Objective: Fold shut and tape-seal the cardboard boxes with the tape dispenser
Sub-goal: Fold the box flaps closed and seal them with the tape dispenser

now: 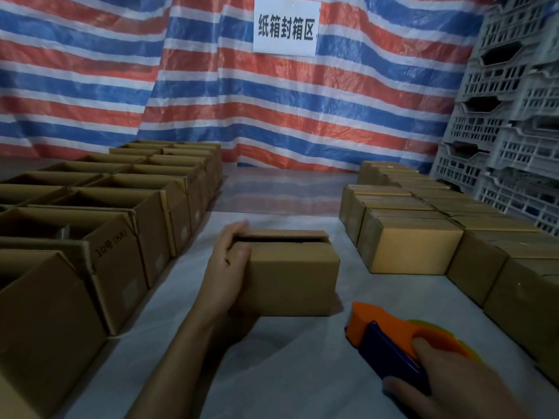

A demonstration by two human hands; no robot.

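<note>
A small brown cardboard box [290, 273] sits in the middle of the white table, its top flaps folded down with a dark slit still showing along the far edge. My left hand [230, 261] grips the box's left end, fingers over the top corner. My right hand [447, 385] holds an orange and blue tape dispenser [390, 340] at the lower right, a short way in front of and to the right of the box, apart from it.
Rows of open-topped boxes [115, 219] fill the left side. Closed boxes [423, 237] are lined up on the right. Grey plastic crates [508, 116] are stacked at the far right. A striped tarp with a paper sign [286, 25] hangs behind.
</note>
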